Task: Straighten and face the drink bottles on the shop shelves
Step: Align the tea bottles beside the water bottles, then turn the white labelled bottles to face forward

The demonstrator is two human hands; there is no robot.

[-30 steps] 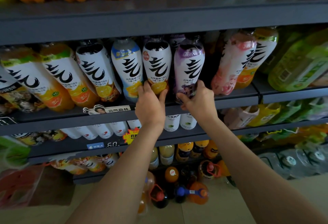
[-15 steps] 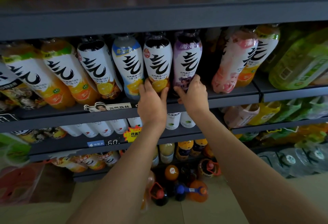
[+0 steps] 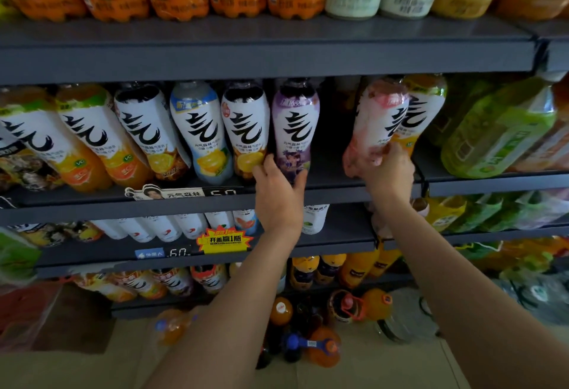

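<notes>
On the middle shelf (image 3: 338, 179) I am gripping the purple bottle (image 3: 295, 130) at its base with my left hand (image 3: 278, 194), while my right hand (image 3: 391, 170) is curling round the pink bottle (image 3: 374, 123); I should be turning its label forward and closing the gap.

It was a shop: dark metal shelves (image 3: 264, 62) stood in tiers, packed with rows of labelled drink bottles (image 3: 197, 130), with price tags (image 3: 180, 252) and a yellow promotion sticker (image 3: 224, 240) on the edges.
</notes>
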